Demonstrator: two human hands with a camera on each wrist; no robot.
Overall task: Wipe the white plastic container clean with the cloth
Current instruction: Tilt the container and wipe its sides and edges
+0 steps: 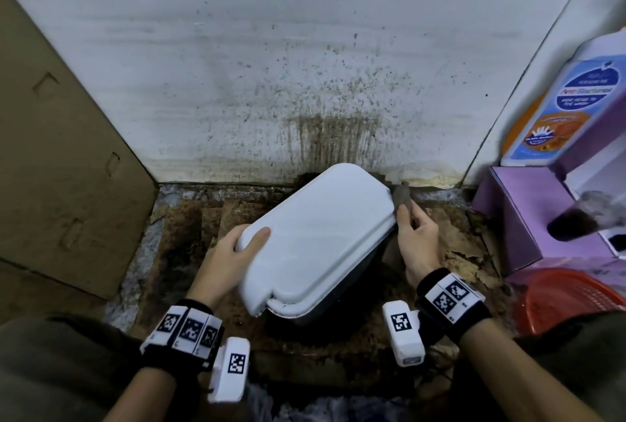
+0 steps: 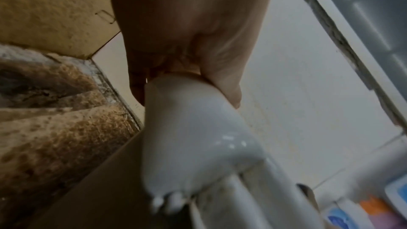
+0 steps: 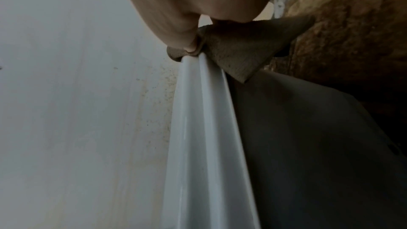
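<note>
Firmly gripping the white plastic container at its eight o'clock corner with the left hand to steady it on the stained floor, pinching the brown cloth against its two o'clock rim with the right hand, evidently scrubbing that edge.

Brown-spattered white wall meets a rust-stained floor; cardboard at left, purple box at right.
</note>
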